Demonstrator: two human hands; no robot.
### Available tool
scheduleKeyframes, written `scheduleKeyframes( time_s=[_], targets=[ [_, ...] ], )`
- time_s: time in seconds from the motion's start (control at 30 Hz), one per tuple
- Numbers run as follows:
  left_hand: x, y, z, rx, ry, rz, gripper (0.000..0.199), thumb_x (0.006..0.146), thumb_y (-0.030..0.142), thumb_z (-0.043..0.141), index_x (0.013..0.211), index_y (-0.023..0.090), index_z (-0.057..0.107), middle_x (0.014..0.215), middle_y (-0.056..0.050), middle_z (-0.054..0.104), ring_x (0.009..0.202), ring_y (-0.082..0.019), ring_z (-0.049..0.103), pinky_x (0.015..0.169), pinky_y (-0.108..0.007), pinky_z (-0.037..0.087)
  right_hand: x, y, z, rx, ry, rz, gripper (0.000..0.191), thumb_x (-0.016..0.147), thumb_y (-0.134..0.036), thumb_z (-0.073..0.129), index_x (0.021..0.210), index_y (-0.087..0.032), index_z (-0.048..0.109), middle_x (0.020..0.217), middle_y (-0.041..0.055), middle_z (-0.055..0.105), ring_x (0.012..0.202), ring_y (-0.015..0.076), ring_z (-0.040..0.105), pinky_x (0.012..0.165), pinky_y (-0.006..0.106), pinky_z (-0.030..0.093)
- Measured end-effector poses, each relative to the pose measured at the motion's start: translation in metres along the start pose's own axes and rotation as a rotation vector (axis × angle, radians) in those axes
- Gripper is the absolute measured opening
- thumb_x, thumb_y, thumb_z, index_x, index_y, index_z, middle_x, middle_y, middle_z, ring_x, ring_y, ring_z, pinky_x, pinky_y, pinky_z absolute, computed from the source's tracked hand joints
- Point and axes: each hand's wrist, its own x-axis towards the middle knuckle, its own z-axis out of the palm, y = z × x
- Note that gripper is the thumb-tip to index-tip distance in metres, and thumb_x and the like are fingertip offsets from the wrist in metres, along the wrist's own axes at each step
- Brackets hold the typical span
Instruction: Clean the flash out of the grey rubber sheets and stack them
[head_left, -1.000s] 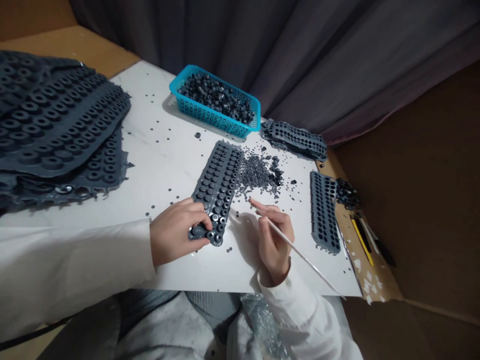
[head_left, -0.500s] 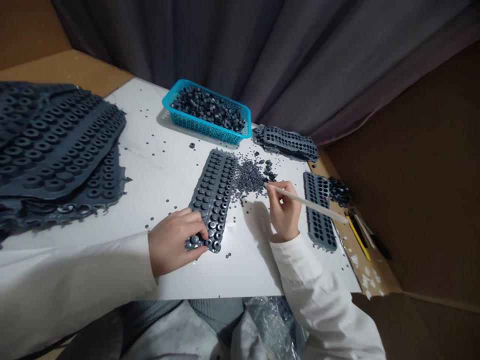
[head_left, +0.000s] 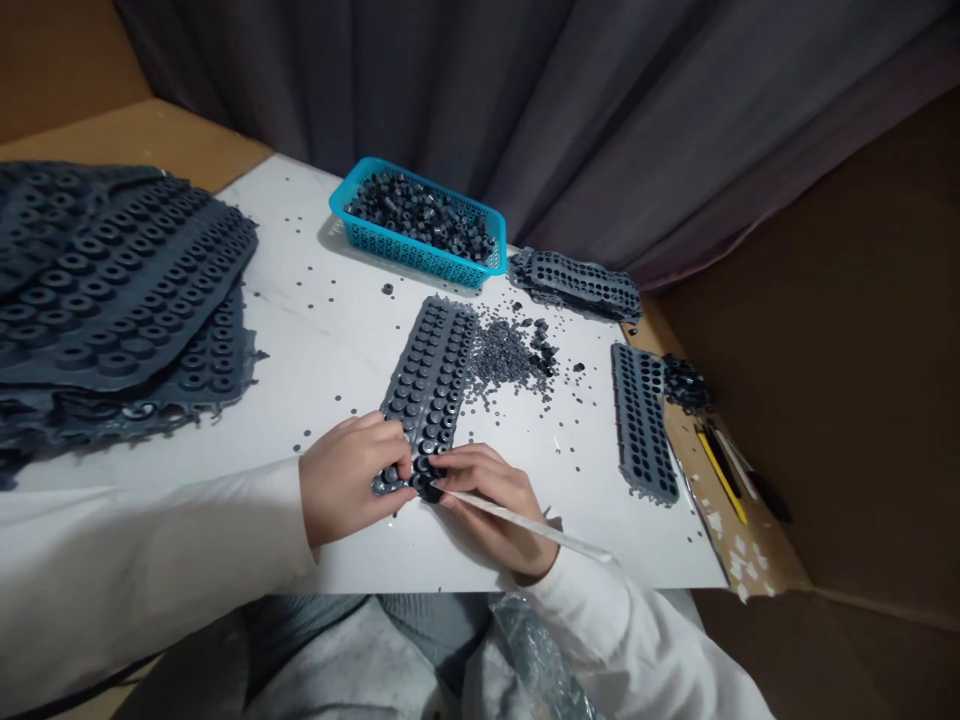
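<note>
A dark grey rubber sheet [head_left: 429, 375] with rows of raised round studs lies on the white table. My left hand [head_left: 356, 480] is closed on its near left corner, thumb and fingers pinching the edge. My right hand [head_left: 495, 505] is at the near right corner, closed round a thin pale stick [head_left: 532, 522], whose tip is at the end studs. Right of the sheet's far half is a pile of tiny grey discs [head_left: 501, 352], with darker bits [head_left: 541, 350] beside it.
A blue basket [head_left: 420, 250] of small dark pieces stands at the back. A large stack of studded sheets [head_left: 112, 300] fills the left. Perforated sheets lie at back right [head_left: 577, 283] and right [head_left: 645, 425]. A yellow tool [head_left: 720, 475] lies at the right edge.
My right hand has moved from the pile of bits left and nearer to me, to the sheet's near corner, with the stick. My left hand has barely moved.
</note>
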Motion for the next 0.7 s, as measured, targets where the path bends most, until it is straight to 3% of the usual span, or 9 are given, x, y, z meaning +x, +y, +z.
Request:
scheduleKeyframes(
  time_s=[0.47, 0.6, 0.7],
  targets=[
    [0.002, 0.003, -0.001, -0.048, -0.031, -0.080, 0.009, 0.074, 0.026, 0.066, 0.073, 0.021, 0.058, 0.077, 0.000, 0.054, 0.081, -0.019, 0.049, 0.070, -0.029, 0.035, -0.005, 0.007, 0.005, -0.003, 0.015, -0.025, 0.012, 0.086, -0.013, 0.056, 0.095, -0.020, 0.060, 0.111, 0.0108, 0.067, 0.102, 0.0190, 0.060, 0.085, 0.037, 0.053],
    [0.002, 0.003, -0.001, -0.052, -0.018, -0.058, 0.008, 0.074, 0.024, 0.064, 0.072, 0.021, 0.057, 0.076, 0.001, 0.053, 0.080, -0.019, 0.049, 0.069, -0.029, 0.035, -0.007, 0.012, 0.006, -0.101, -0.001, -0.063, 0.009, 0.087, -0.015, 0.054, 0.093, -0.019, 0.059, 0.112, 0.0108, 0.066, 0.103, 0.0192, 0.059, 0.085, 0.038, 0.053],
    [0.001, 0.003, -0.001, -0.063, -0.008, -0.047, 0.008, 0.074, 0.022, 0.064, 0.071, 0.020, 0.056, 0.076, 0.001, 0.053, 0.080, -0.019, 0.049, 0.069, -0.029, 0.035, -0.004, 0.011, 0.004, -0.300, -0.051, -0.156, 0.007, 0.087, -0.015, 0.054, 0.090, -0.019, 0.059, 0.114, 0.0105, 0.066, 0.101, 0.0198, 0.059, 0.082, 0.038, 0.053]
  ],
)
